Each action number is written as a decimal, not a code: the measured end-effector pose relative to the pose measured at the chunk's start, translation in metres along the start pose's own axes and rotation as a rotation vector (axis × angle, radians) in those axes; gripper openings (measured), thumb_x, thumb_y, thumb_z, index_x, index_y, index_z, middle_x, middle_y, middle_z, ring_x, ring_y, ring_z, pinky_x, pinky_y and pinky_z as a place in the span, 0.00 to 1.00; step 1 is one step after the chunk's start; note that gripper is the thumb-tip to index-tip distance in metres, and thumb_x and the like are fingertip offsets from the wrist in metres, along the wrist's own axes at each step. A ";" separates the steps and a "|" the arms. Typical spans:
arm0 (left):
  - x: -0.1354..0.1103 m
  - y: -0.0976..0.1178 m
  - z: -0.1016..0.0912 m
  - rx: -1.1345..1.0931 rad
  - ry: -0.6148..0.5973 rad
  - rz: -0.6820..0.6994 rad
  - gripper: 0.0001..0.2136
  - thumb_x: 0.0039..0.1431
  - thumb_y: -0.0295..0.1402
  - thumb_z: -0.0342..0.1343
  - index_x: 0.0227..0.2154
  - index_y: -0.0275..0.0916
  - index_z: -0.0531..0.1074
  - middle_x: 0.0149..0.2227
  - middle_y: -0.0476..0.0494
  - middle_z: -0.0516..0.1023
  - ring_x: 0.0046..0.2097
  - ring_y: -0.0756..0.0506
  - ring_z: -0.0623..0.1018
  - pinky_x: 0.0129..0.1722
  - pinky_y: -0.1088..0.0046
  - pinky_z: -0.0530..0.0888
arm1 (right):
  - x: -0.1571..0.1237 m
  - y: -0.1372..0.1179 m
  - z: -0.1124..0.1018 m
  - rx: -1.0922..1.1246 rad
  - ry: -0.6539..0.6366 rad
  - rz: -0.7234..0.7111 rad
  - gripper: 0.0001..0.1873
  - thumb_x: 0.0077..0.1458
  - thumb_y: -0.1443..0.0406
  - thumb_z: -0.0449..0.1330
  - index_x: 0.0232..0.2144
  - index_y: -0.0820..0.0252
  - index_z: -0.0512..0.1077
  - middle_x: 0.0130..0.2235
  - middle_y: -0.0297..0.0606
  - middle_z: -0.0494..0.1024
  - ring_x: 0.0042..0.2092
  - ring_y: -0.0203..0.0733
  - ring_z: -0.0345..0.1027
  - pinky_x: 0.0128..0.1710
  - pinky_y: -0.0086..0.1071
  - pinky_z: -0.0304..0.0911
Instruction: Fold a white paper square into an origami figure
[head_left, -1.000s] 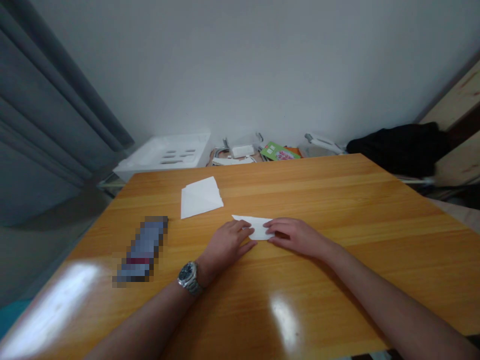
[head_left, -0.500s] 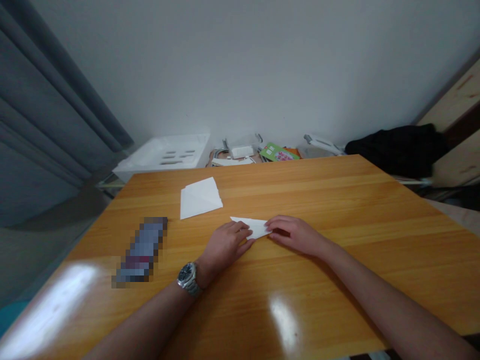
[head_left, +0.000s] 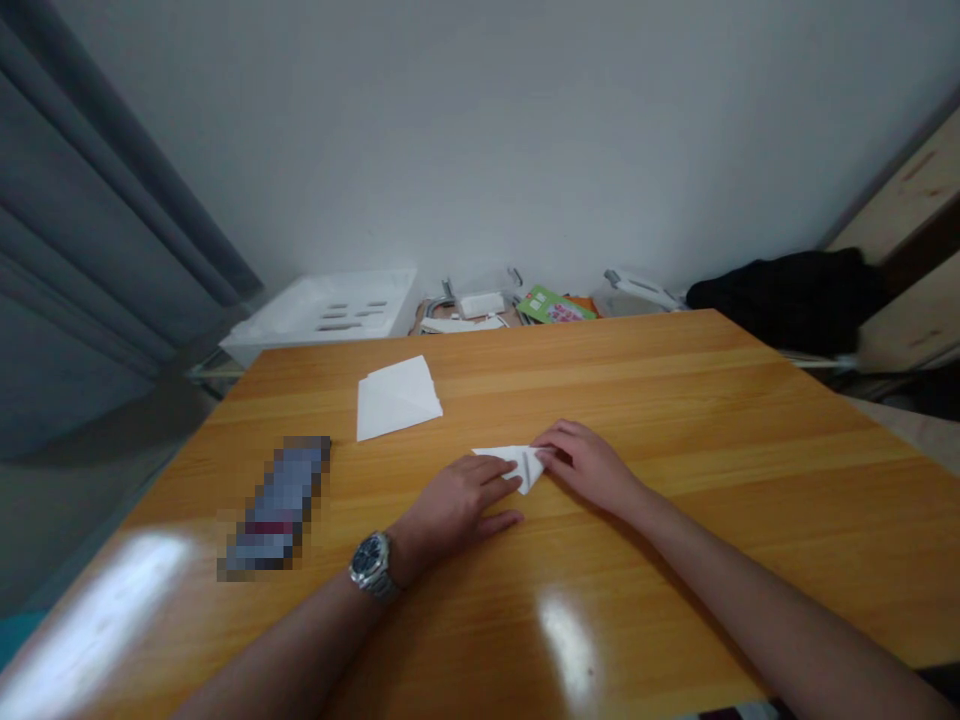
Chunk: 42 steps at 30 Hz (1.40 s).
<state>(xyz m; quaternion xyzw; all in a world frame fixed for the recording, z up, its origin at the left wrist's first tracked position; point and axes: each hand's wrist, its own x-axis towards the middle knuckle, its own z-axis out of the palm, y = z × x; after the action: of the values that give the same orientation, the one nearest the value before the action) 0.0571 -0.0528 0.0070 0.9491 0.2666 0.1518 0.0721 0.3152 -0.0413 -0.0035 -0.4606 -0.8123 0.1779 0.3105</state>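
A small piece of folded white paper point(head_left: 534, 468), roughly triangular with its point toward me, lies on the wooden table. My left hand point(head_left: 469, 497), with a metal watch point(head_left: 371, 562) on its wrist, rests on the paper's left part, fingers stretched out and thumb apart on the tabletop. At the right corner, my right hand point(head_left: 581, 462) pinches the paper's edge between thumb and fingers. Both hands partly hide the paper. Beyond my left hand lie white paper sheets point(head_left: 397, 398), slightly offset from each other.
The wooden table point(head_left: 675, 400) holds a pixelated phone-like thing point(head_left: 277, 505) at the left. Behind its far edge are a white plastic tray point(head_left: 330, 300), cables, a green booklet point(head_left: 555, 304) and black cloth point(head_left: 787, 295). A grey curtain point(head_left: 97, 180) hangs at the left.
The folded paper has turned, and a raised flap with a shaded crease now shows by the right fingers. My left fingers have spread, the thumb moving off the paper toward me.
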 end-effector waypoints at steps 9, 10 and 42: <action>0.000 0.001 -0.003 -0.056 -0.009 0.020 0.22 0.68 0.45 0.52 0.59 0.41 0.69 0.59 0.37 0.75 0.58 0.38 0.76 0.59 0.57 0.72 | 0.002 -0.003 0.009 -0.075 0.070 0.071 0.02 0.61 0.65 0.63 0.37 0.57 0.75 0.39 0.39 0.74 0.43 0.45 0.68 0.45 0.38 0.64; 0.000 0.001 -0.004 -0.061 -0.010 0.021 0.22 0.69 0.45 0.52 0.60 0.41 0.69 0.59 0.37 0.75 0.58 0.39 0.75 0.59 0.57 0.72 | 0.002 -0.004 0.009 -0.086 0.073 0.074 0.02 0.61 0.65 0.63 0.36 0.57 0.75 0.38 0.39 0.74 0.43 0.45 0.68 0.45 0.38 0.64; -0.003 -0.002 -0.003 -0.063 -0.027 0.008 0.18 0.70 0.39 0.50 0.60 0.45 0.70 0.62 0.41 0.73 0.59 0.41 0.76 0.60 0.59 0.72 | 0.003 -0.007 0.019 -0.233 0.101 0.099 0.04 0.62 0.64 0.62 0.36 0.56 0.69 0.39 0.40 0.72 0.43 0.48 0.65 0.44 0.40 0.61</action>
<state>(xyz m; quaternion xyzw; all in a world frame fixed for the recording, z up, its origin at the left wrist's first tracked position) 0.0526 -0.0524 0.0088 0.9494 0.2567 0.1475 0.1049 0.2964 -0.0422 -0.0125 -0.5414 -0.7870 0.0741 0.2864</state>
